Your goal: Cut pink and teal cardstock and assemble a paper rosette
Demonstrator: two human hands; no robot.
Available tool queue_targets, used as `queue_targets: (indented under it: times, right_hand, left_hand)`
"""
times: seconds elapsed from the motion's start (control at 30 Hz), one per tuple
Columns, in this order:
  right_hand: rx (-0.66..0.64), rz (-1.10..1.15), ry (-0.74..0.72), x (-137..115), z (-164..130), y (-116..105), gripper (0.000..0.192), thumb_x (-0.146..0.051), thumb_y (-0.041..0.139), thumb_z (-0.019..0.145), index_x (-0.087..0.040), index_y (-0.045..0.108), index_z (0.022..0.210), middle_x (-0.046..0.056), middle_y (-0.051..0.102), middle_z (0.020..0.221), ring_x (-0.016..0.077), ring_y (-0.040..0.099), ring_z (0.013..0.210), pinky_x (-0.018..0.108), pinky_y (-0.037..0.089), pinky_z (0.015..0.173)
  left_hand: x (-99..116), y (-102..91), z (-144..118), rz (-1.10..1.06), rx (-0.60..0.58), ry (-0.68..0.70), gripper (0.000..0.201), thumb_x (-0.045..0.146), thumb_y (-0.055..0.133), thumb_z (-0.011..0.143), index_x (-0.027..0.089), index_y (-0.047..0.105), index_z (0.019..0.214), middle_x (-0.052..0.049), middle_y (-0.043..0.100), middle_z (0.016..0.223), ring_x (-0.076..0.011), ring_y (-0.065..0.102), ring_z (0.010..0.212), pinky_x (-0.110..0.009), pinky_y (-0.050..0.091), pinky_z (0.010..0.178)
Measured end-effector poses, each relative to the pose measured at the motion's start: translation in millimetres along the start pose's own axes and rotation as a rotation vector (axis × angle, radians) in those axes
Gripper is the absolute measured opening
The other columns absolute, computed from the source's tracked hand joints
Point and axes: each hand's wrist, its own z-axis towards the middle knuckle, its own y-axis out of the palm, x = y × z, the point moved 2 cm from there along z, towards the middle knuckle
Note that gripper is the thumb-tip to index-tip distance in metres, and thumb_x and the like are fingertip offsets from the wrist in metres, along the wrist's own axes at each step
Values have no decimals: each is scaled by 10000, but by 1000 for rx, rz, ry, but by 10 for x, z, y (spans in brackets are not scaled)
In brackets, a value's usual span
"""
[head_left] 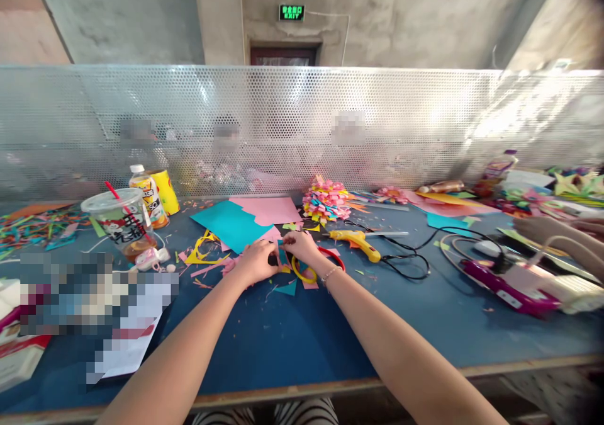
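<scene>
My left hand (257, 262) is closed, its fingertips at a small piece of blue paper (283, 256). From the other side, my right hand (302, 249) pinches the upper part of that piece. Under and beside my right hand lie a yellow ring-shaped loop (304, 275) and a red loop (340, 258), partly hidden. Around both hands are paper scraps, among them a teal scrap (285, 288) and yellow cut-out paper (204, 247). Behind them are a large blue sheet (231, 223) and a pink sheet (276, 209).
A yellow glue gun (356, 241) with a black cord lies right, near a purple power strip (509, 289). A paper-petal ball (325, 199) stands behind. At left are a drink cup (120, 223) and a bottle (150, 198). Another person's arm (557, 239) reaches in from the right.
</scene>
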Motion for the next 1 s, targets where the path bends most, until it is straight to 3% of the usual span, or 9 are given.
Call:
queue_targets:
  times: [0.7,1.0]
  right_hand:
    - [17,-29,-30,19,17,37,64,-138,639,632,-157,585,663,-4,582,657,107,518,618,205,383,561]
    - [44,-22,-14,54,20,88,154,-117,647,618,-166,591,753,-12,575,676,110,522,621,203,373,547]
  left_hand:
    - [-4,10,12,2,-2,11,240,411,643,635,223,618,781,-39,617,897,-228,541,906,-302,410,726]
    - [9,3,3,16,-1,4,184,356,630,644,214,623,762,-44,614,863,-220,541,901,-293,407,733]
